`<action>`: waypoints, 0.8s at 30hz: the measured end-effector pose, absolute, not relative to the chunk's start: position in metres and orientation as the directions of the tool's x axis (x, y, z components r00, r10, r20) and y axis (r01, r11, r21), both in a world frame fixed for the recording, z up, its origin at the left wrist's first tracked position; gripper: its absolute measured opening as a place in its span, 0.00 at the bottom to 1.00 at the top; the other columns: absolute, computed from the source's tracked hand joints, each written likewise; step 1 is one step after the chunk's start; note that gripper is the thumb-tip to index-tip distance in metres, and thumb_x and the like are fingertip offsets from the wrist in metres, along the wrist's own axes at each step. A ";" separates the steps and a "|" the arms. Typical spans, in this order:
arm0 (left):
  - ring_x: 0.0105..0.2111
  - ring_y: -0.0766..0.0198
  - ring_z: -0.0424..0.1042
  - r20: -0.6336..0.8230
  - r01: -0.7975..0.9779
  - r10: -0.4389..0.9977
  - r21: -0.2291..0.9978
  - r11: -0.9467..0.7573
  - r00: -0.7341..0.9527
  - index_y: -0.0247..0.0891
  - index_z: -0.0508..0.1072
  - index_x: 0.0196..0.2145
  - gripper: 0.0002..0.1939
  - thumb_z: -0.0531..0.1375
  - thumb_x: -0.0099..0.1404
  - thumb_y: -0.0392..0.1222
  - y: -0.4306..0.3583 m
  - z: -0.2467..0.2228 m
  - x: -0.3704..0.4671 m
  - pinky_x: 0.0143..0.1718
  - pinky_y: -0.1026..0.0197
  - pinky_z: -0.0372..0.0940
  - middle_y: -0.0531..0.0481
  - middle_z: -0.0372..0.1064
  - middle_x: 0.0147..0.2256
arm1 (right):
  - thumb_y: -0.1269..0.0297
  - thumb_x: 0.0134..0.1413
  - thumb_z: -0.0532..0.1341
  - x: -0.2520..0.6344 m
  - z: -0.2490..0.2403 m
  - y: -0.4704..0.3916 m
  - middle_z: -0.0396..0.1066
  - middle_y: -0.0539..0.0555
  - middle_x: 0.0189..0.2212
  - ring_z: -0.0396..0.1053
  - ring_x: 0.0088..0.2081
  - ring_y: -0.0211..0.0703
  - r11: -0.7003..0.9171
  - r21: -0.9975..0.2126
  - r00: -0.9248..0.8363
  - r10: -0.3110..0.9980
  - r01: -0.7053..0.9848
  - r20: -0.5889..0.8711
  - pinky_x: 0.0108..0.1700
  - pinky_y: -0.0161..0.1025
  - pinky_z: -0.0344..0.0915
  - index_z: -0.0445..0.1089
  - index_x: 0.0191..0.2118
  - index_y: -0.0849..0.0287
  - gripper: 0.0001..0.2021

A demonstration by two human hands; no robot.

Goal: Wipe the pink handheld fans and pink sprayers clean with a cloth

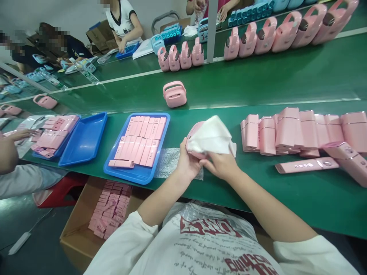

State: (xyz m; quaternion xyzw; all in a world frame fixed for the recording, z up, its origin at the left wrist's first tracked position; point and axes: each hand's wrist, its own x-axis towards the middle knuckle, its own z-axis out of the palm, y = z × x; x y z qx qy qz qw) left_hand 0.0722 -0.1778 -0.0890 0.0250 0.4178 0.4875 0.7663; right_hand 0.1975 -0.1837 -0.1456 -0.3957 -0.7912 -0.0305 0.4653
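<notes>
In front of my chest, my left hand (187, 162) is closed round a pink rounded device (196, 130), which looks like one of the small pink handled speakers on the line. A white cloth (211, 133) is draped over it and hides most of its surface. My right hand (222, 166) grips the lower edge of the cloth, with its thumb against the device's underside. Below my hands, a sheet of bubble wrap (166, 162) lies on the green table (229, 196).
Left of my hands is a blue tray (143, 177) of pink bar-shaped pieces; farther left lies another blue tray (83, 139). Similar pink pieces (289, 131) are piled right. Pink speakers (174, 94) stand beyond, and a cardboard box (77, 225) sits below. A co-worker's arm (17, 160) reaches in left.
</notes>
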 end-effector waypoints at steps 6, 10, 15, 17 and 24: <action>0.28 0.58 0.76 -0.631 -0.670 0.741 0.450 0.590 0.229 0.30 0.67 0.55 0.32 0.46 0.68 0.59 -0.187 -0.084 0.073 0.27 0.62 0.72 0.40 0.75 0.33 | 0.51 0.66 0.43 0.203 -0.146 -0.176 0.70 0.59 0.44 0.70 0.45 0.50 0.506 -0.828 0.102 0.835 0.243 0.541 0.46 0.48 0.69 0.61 0.58 0.55 0.23; 0.27 0.59 0.76 -0.616 -0.667 0.732 0.418 0.617 0.292 0.29 0.64 0.57 0.35 0.42 0.69 0.61 -0.189 -0.081 0.071 0.27 0.63 0.72 0.39 0.75 0.33 | 0.50 0.66 0.43 0.205 -0.142 -0.179 0.70 0.57 0.44 0.69 0.47 0.50 0.480 -0.873 0.101 0.868 0.086 0.487 0.48 0.49 0.69 0.65 0.54 0.54 0.22; 0.29 0.59 0.77 -0.565 -0.674 0.762 0.432 0.599 0.316 0.29 0.67 0.54 0.33 0.43 0.69 0.60 -0.192 -0.075 0.070 0.28 0.63 0.73 0.40 0.76 0.35 | 0.52 0.64 0.49 0.205 -0.132 -0.189 0.69 0.59 0.45 0.69 0.48 0.53 0.653 -0.706 0.043 0.725 0.274 0.687 0.50 0.50 0.68 0.64 0.55 0.55 0.20; 0.29 0.61 0.77 -0.552 -0.702 0.787 0.444 0.556 0.274 0.30 0.69 0.52 0.31 0.46 0.69 0.59 -0.192 -0.073 0.072 0.29 0.63 0.73 0.43 0.76 0.33 | 0.52 0.63 0.50 0.202 -0.130 -0.193 0.70 0.61 0.43 0.69 0.47 0.55 0.733 -0.554 -0.076 0.627 0.395 0.775 0.49 0.52 0.68 0.63 0.55 0.57 0.21; 0.25 0.65 0.75 -0.500 -0.758 0.855 0.501 0.418 0.141 0.31 0.72 0.47 0.21 0.56 0.65 0.51 -0.186 -0.075 0.067 0.25 0.67 0.69 0.47 0.76 0.29 | 0.55 0.62 0.54 0.192 -0.143 -0.196 0.74 0.61 0.37 0.72 0.40 0.53 0.808 -0.245 -0.321 0.464 0.536 0.826 0.44 0.47 0.70 0.63 0.57 0.60 0.22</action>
